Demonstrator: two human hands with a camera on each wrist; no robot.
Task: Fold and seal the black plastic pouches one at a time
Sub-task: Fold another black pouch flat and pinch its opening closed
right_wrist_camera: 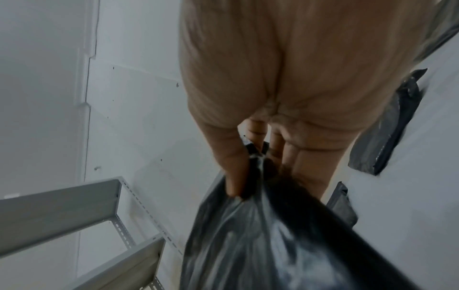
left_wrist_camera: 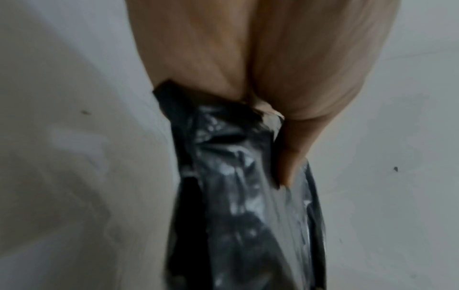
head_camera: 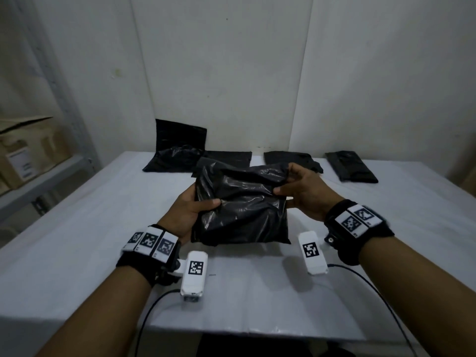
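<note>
A filled, wrinkled black plastic pouch (head_camera: 242,204) is held above the middle of the white table (head_camera: 77,240). My left hand (head_camera: 192,210) grips its left edge, thumb on top and fingers underneath. My right hand (head_camera: 301,191) pinches the pouch's upper right flap between thumb and fingers. The left wrist view shows the thumb pressed on the glossy pouch (left_wrist_camera: 238,196). In the right wrist view the fingers clamp a gathered fold of the pouch (right_wrist_camera: 273,235).
Several other black pouches lie along the table's far edge: one leaning on the wall (head_camera: 177,148), a flat one (head_camera: 226,157), another (head_camera: 291,159) and one at far right (head_camera: 350,167). A metal shelf with cardboard boxes (head_camera: 28,155) stands left. Cables trail off the front edge.
</note>
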